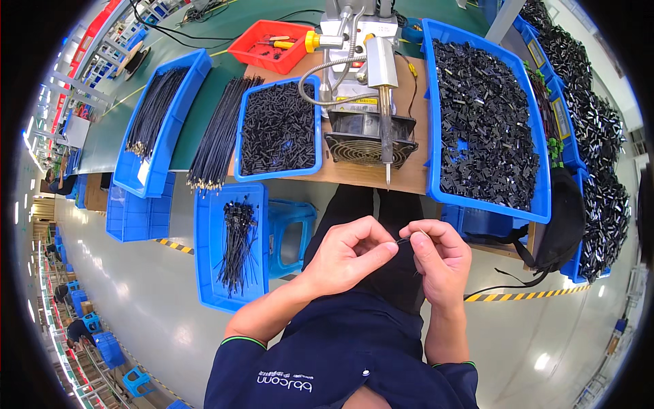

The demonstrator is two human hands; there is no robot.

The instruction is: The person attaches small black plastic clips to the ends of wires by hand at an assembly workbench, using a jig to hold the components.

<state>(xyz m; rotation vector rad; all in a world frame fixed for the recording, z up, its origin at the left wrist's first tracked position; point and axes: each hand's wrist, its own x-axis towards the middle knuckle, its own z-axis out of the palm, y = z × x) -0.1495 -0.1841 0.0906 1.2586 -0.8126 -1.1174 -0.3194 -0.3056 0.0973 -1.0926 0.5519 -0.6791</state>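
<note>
Above my lap, my left hand (349,256) and my right hand (441,260) come together with their fingertips pinched. Between them runs a thin black cable (403,240), gripped at the fingertips of both; its far end is hidden by the fingers. Beyond my hands, a soldering iron (386,126) hangs tip down from a metal stand, in front of a black fan (368,140). A blue tray of short black tubes (281,129) stands left of the fan. To the right is a large blue bin of small black plastic parts (484,123).
Left of the tubes lies a bundle of black cables (221,133), beside a blue bin (197,68) with more cables. A lower blue bin (204,273) holds finished-looking cables near a blue stool (293,232). A red tray (238,48) with tools sits behind. A black bag (562,221) hangs at right.
</note>
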